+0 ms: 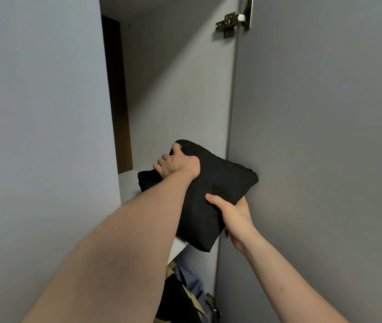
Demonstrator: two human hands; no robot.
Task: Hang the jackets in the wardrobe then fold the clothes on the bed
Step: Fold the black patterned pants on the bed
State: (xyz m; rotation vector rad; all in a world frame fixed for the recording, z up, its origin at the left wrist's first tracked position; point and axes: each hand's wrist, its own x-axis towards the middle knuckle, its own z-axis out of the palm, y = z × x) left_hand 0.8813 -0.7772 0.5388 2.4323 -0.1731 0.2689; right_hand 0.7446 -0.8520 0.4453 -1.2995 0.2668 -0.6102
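A folded black garment (218, 183) lies tilted, half on a white wardrobe shelf (128, 183) and half hanging over its front edge. My left hand (176, 163) presses down on the garment's far left part, fingers curled into the cloth. At the near right corner my right hand (233, 212) holds it from below, thumb on top. Under the shelf, hanging clothes (185, 292) in black, tan and blue show. The bed is out of view.
The open grey wardrobe door (320, 136) stands close on the right, with a metal hinge (234, 19) at the top. A closed grey panel (41, 113) fills the left. The space above the shelf reaches back to a dark brown strip (117, 94).
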